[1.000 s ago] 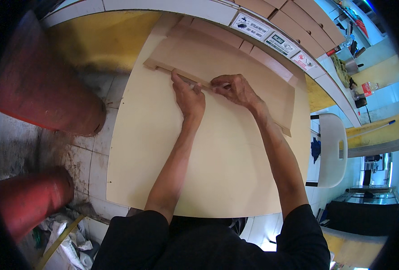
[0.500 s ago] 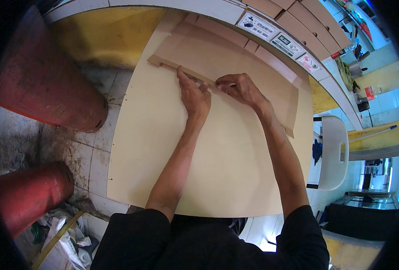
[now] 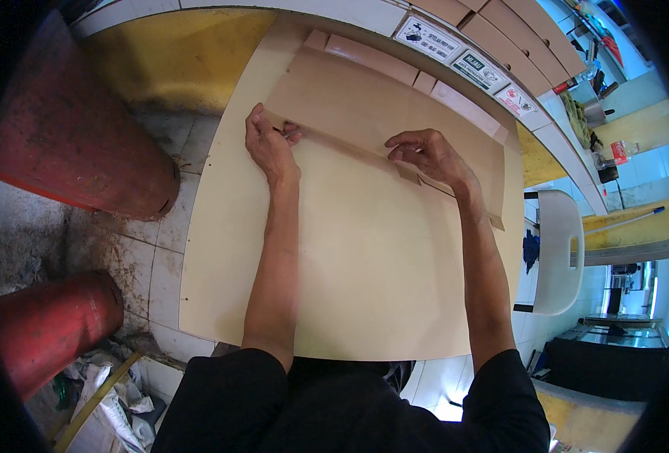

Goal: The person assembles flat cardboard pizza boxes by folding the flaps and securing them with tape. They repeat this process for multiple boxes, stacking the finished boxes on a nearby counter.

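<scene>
Nearest are the dark sleeves [image 3: 225,404], with both forearms [image 3: 272,272] stretched over a pale worktop [image 3: 365,279]. The right hand [image 3: 442,160] bends its fingers at the near edge of a brown cardboard sheet [image 3: 372,102], close to its middle; the left hand [image 3: 272,155] is at the near left corner. Whether either grip is clenched on the cardboard or released, I cannot tell. The sheet lies across the worktop's far half. Beyond, brown boxes [image 3: 512,38] stand on a tiled ledge [image 3: 304,7].
</scene>
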Motion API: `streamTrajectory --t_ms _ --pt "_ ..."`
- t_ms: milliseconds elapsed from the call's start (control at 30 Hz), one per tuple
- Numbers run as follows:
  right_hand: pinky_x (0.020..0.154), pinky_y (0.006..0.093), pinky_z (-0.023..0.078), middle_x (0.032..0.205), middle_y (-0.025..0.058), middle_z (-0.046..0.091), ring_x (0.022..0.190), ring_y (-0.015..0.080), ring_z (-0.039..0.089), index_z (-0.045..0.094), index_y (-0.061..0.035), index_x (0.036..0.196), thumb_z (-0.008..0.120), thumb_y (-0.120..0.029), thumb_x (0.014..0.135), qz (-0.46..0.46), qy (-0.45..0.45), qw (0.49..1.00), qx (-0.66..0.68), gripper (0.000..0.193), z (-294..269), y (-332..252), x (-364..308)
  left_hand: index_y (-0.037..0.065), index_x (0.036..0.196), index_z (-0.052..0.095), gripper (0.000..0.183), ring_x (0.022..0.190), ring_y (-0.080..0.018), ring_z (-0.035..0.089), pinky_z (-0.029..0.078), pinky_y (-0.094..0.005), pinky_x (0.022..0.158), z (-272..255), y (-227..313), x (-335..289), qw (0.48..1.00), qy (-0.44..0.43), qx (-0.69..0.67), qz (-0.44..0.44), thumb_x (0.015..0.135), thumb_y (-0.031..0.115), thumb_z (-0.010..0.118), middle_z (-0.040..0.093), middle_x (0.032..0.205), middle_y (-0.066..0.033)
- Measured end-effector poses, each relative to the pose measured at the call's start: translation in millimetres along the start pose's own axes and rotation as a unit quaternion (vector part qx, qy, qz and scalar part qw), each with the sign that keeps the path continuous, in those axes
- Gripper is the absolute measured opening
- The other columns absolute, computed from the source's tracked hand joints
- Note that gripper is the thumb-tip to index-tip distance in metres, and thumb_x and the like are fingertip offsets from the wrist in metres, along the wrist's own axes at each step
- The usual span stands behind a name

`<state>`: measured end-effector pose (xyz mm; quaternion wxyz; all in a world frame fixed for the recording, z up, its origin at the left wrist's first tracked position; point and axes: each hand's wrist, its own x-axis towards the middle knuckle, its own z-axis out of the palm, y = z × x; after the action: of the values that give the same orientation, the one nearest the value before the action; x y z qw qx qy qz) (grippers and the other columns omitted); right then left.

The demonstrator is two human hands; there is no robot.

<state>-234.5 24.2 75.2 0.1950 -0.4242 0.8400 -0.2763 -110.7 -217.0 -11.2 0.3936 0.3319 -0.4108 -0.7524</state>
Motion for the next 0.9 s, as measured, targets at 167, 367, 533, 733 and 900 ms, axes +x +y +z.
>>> streamTrajectory --t_ms 167,367,533,733,900 --pt "0.092 0.0383 0.055 0.111 0.0162 0.076 0.103 0.0256 0.072 0.073 -0.0014 0.12 0.072 -0.018 0.094 -0.022 0.033 0.998 0.051 0.031 16.8 -8.1 12.5 0.008 0.135 0.059 0.037 0.076 -0.0159 0.065 0.055 -0.0287 0.062 -0.4 6.3 4.4 0.998 -0.022 -0.051 -0.032 0.112 0.026 0.038 0.062 0.111 -0.0103" --pt "0.095 0.038 0.056 0.117 0.0138 0.074 0.109 0.0247 0.07 0.071 -0.0016 0.124 0.072 -0.021 0.096 0.027 -0.011 0.999 0.033 0.034 25.5 -37.2 28.3 0.009 0.134 0.06 0.03 0.066 -0.0125 0.063 0.047 -0.0253 0.054 -1.2 4.8 6.4 0.994 -0.077 -0.072 -0.026 0.107 0.022 0.057 0.065 0.103 -0.0071" --pt "0.093 0.0368 0.057 0.115 0.0131 0.075 0.108 0.023 0.071 0.071 -0.0001 0.123 0.069 -0.016 0.098 -0.014 -0.026 1.0 0.012 0.03 24.7 -27.4 36.2 0.01 0.127 0.062 0.03 0.063 -0.0118 0.062 0.046 -0.0256 0.052 -0.9 6.3 5.2 0.996 -0.053 -0.062 -0.034 0.103 0.028 0.065 0.066 0.101 -0.0068" --pt "0.089 0.0371 0.057 0.111 0.0127 0.077 0.102 0.0229 0.072 0.071 0.0 0.122 0.072 -0.013 0.095 -0.011 -0.055 0.995 0.084 0.03 20.3 -17.2 44.0 0.013 0.126 0.062 0.03 0.066 -0.0133 0.06 0.046 -0.0269 0.058 -4.0 9.5 5.5 0.992 -0.073 -0.089 -0.051 0.103 0.031 0.064 0.064 0.103 -0.0046" --pt "0.088 0.0371 0.058 0.115 0.0134 0.076 0.104 0.0233 0.072 0.07 0.002 0.124 0.075 -0.022 0.094 -0.043 -0.022 0.995 0.089 0.039 24.0 -22.4 41.0 0.013 0.128 0.061 0.032 0.07 -0.0124 0.06 0.046 -0.0264 0.061 -5.4 6.7 9.2 0.987 -0.12 -0.085 -0.066 0.099 0.023 0.066 0.065 0.097 -0.0026"
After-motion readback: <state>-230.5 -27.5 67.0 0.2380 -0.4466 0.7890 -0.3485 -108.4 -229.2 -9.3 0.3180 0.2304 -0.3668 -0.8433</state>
